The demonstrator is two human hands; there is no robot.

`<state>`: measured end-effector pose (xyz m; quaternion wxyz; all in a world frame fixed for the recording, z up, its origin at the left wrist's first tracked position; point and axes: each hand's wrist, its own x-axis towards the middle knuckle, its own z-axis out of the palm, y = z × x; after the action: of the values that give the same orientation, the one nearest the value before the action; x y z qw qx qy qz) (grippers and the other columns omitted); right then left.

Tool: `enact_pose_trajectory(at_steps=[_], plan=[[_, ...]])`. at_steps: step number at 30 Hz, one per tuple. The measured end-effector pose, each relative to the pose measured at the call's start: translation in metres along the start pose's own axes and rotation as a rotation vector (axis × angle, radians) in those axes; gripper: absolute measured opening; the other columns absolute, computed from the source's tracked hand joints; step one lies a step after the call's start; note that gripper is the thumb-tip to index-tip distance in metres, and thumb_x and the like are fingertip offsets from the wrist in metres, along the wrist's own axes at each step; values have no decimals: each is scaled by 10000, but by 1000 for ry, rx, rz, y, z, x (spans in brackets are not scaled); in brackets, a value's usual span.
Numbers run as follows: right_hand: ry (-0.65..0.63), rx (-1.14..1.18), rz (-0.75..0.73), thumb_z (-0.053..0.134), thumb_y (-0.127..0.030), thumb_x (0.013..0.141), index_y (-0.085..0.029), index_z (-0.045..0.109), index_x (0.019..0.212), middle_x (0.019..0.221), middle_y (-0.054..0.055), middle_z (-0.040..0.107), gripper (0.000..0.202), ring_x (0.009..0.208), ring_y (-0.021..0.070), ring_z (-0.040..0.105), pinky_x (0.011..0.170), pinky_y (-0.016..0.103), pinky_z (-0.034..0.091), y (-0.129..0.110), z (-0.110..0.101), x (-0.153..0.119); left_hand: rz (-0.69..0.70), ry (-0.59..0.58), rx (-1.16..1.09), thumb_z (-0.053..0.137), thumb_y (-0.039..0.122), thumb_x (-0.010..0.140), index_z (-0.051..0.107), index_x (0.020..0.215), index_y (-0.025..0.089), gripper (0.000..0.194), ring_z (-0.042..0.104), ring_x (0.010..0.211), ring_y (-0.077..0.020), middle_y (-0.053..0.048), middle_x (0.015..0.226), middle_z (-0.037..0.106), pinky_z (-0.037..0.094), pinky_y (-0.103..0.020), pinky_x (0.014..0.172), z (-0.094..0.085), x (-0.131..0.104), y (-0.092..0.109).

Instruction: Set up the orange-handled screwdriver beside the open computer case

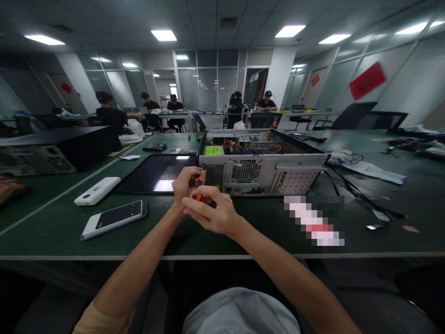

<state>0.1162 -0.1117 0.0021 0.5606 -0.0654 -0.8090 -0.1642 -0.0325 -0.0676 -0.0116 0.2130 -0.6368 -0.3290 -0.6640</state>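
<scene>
A computer case (250, 160) lies on its side with its top uncovered and its rear panel facing me. Wires and a green-labelled power supply (212, 150) show inside it. My right hand (217, 211) is closed around the orange-and-black handle of a screwdriver (198, 185). The shaft points up and away, toward the case's left rear corner. Pinched in at the screwdriver's shaft is my left hand (185, 184), right beside that corner. The fingers hide the screwdriver's tip, so I cannot tell whether it touches a screw.
Left of the case lies a black side panel (156, 174). Nearer me are a white power bank (97, 190) and a phone-like device (116, 218). Another computer case (59, 150) stands far left, by a person's hand (12, 189). Cables (361, 199) and a glove (368, 169) lie right.
</scene>
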Motion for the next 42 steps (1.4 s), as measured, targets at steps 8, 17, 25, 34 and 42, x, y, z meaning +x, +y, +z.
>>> enact_pose_trajectory(at_steps=[8,17,25,34,42], plan=[[74,31,18,678,-373,976,-210,681,1089,1046,62,701,198,858,134,702,690,210,568,5,-3,-1,6,37,17,735,268,902,614,859,200,146,605,640,-81,-5,866,698,471,-213,541,1,0,4],[37,129,-7,428,-169,1041,-191,593,1368,1290,109,699,368,1169,160,699,929,265,610,5,-8,2,64,33,-25,699,229,904,594,877,219,109,626,712,-113,1,874,685,509,-246,621,0,-1,4],[67,155,49,572,-310,1012,-209,690,1150,1258,116,674,207,1078,189,704,848,300,629,7,-10,0,88,-42,-17,667,284,928,620,938,221,80,644,732,-127,-17,925,703,515,-249,599,-6,1,7],[240,103,102,688,-417,961,-231,523,1244,1041,56,629,377,847,151,666,635,245,603,5,-6,6,-17,-33,-63,705,374,920,628,944,220,174,641,718,-114,-22,971,686,509,-227,556,-1,-6,1],[205,55,98,680,-376,972,-229,556,1040,940,27,628,204,769,124,644,623,223,555,5,-8,6,-1,-6,-85,723,275,921,602,944,219,135,618,679,-83,-5,962,674,495,-201,541,2,-4,2]])
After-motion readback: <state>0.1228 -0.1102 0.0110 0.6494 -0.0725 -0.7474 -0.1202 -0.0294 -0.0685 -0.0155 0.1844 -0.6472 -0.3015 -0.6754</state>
